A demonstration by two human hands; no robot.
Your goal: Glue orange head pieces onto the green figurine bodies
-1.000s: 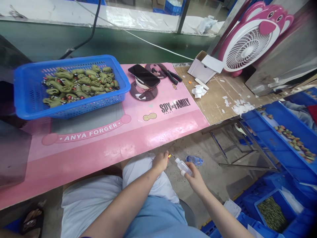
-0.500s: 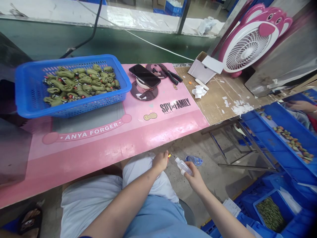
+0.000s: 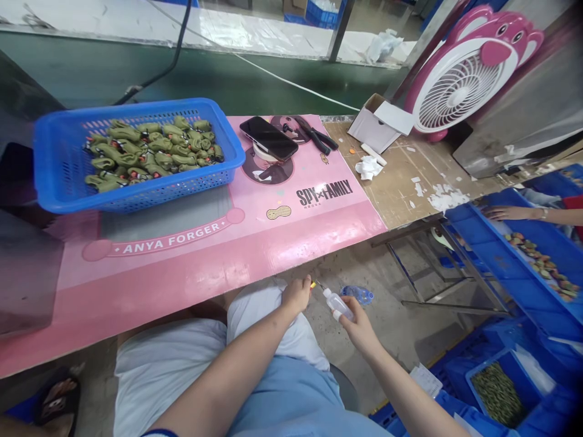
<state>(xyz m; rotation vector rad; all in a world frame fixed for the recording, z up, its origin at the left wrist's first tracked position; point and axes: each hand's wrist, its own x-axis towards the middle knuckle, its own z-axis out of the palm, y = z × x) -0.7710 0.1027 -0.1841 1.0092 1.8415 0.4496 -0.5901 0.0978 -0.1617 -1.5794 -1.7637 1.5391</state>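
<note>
At five o'clock, the right hand (image 3: 359, 321) is curled around a needle-tip squeeze bottle (image 3: 337, 305); the left hand (image 3: 297, 295) pinches a small yellow-red piece (image 3: 313, 284) (its exact kind I cannot tell). Too strong squeezing could make drops fall on the floor (image 3: 392, 325). Compared with one second ago, a co-worker's hand (image 3: 506, 212) now stretches over the blue tray (image 3: 501, 265), at three o'clock.

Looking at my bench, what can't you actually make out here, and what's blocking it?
All in the head view:
Yellow piece: too small to identify, mostly covered by your left grip.
Bottle: lower end partly covered by your right grip; fill level too unclear to read.
Green pieces in the blue basket: lower ones hidden by upper ones.
Round white thing: mostly hidden under the phone.
Co-worker's arm: cut off by the right edge.
</note>
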